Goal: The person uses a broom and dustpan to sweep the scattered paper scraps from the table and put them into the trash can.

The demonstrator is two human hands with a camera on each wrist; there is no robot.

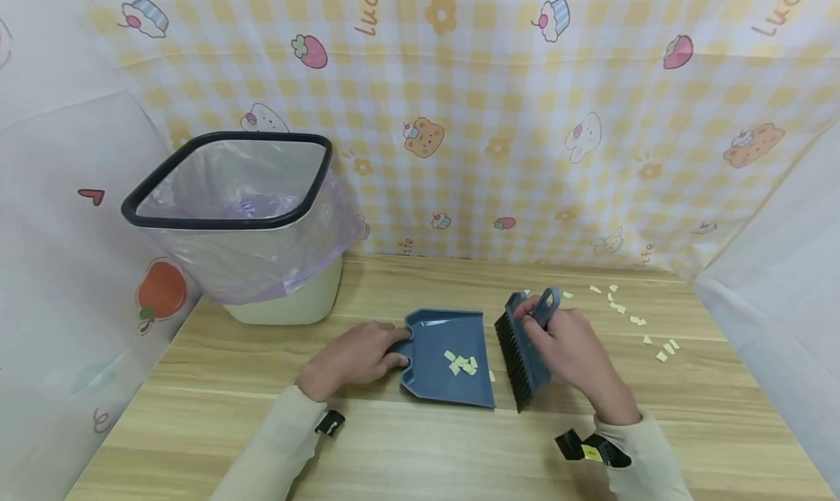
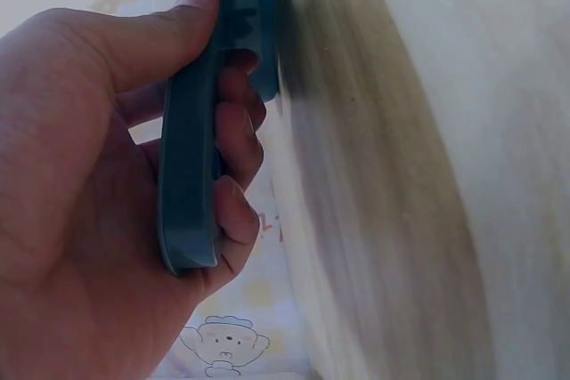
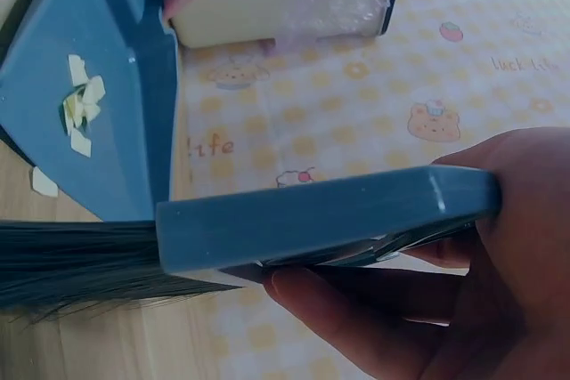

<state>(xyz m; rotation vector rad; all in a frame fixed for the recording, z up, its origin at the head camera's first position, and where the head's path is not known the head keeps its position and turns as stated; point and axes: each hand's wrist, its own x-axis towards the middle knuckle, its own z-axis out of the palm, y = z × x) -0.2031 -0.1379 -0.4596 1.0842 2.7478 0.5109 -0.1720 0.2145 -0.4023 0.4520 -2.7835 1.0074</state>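
A blue dustpan (image 1: 446, 333) lies on the wooden table, its wide lip facing right. My left hand (image 1: 361, 355) grips its handle (image 2: 191, 157), thumb on one side and fingers curled round the other. Several pale yellow paper scraps (image 1: 464, 364) sit in the pan near the lip, and one more scrap (image 1: 492, 375) lies just outside it. To the right of the lip, my right hand (image 1: 567, 344) holds a blue hand brush (image 3: 312, 220) by its handle. The brush's dark bristles (image 1: 513, 362) point left, toward the pan.
More paper scraps (image 1: 636, 320) are scattered on the table (image 1: 420, 450) at the back right. A cream bin (image 1: 289, 304) with a black rim and a clear purplish bag stands at the back left. A patterned curtain (image 1: 459, 107) hangs behind the table.
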